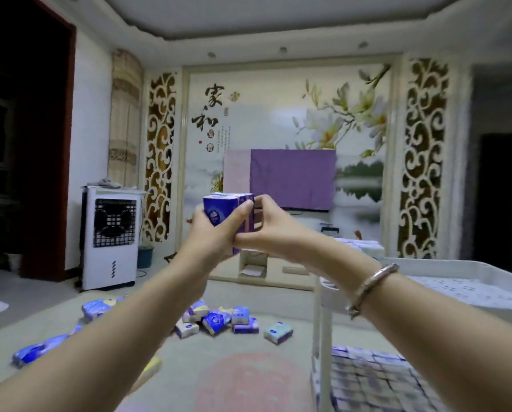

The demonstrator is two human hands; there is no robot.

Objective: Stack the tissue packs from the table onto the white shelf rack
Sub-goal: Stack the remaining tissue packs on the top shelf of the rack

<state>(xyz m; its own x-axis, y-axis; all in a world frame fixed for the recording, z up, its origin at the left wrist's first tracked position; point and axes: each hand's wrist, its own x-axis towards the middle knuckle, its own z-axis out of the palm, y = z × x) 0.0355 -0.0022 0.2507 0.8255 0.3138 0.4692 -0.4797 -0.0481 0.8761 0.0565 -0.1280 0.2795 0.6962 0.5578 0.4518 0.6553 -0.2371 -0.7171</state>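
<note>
A person stands at a white shelf rack (445, 264), both arms raised, a small bundle of blue tissue packs (229, 211) pressed between the hands up and to the left of the rack's bare top tray. Far left of the rack, loose packs (37, 350) lie at the near edge of the table (189, 367), and a heap of packs (219, 319) sits just left of the rack's post. The left hand (211, 233) cups the bundle from below, fingers curled around it; the right hand (262, 230) clamps it from the side, thumb on the front. Below the top tray, a lower shelf holds rows of stacked packs (370, 379). The bundle looks like several separate packs, so a slackened squeeze could let one slip out and fall before it reaches the tray.
</note>
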